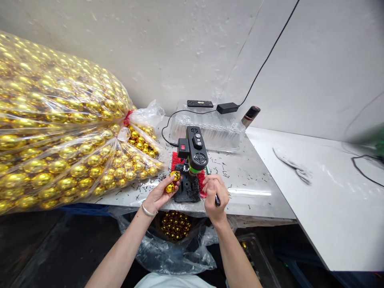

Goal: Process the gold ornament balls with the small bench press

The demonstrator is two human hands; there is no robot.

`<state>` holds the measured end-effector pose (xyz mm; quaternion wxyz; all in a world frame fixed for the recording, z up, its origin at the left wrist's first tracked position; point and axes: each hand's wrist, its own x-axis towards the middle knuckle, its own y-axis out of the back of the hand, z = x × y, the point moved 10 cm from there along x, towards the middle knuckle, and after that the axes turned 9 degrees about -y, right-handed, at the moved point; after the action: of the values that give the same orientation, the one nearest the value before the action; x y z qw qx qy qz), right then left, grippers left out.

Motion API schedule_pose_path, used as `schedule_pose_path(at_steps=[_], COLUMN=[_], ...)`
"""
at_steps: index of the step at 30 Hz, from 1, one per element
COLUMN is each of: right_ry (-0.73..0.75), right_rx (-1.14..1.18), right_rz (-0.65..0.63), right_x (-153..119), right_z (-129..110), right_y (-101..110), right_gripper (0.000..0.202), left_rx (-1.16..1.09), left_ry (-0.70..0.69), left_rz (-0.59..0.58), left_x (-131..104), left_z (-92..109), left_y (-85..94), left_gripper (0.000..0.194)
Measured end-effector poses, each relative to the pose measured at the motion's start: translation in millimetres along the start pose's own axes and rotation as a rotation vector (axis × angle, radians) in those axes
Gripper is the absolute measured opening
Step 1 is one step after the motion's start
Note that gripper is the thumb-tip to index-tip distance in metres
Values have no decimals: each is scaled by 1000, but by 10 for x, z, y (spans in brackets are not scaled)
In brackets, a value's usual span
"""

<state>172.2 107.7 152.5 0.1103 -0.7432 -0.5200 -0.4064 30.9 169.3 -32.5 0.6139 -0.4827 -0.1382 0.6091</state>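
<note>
My left hand is closed around two shiny gold balls with dark marks on them, left of a black device. That device has round vents, a side box with a red switch and a green ring underneath; it stands over a black base plate. On the right of the plate, my right hand is wrapped round a slim stick-like tool. Its black end sticks out below the fist and a greenish part above; its exact kind is unclear. A red mat shows under the base.
Left lies a huge clear bag of gold balls. An open plastic bag with more balls hangs below the table edge. Behind are a clear tray, a power adapter and a dark bottle. A glove lies right.
</note>
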Motion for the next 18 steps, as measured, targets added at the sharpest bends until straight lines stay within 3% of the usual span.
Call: schedule_pose_path(at_steps=[3, 6, 13, 18], right_ry=[-5, -25, -63, -60], right_rx=[11, 26, 52, 28], right_rz=[1, 9, 40, 36], right_x=[30, 114, 295, 290], right_z=[-9, -33, -79, -97], right_y=[11, 37, 71, 71], right_gripper=[28, 29, 31, 31], left_rx=[130, 256, 689, 1042], left_ry=[-56, -112, -316, -512], left_rz=[82, 72, -11, -96], left_x=[38, 68, 115, 145], left_z=[45, 84, 152, 184], left_y=[116, 134, -32, -196], left_gripper=[8, 12, 49, 48])
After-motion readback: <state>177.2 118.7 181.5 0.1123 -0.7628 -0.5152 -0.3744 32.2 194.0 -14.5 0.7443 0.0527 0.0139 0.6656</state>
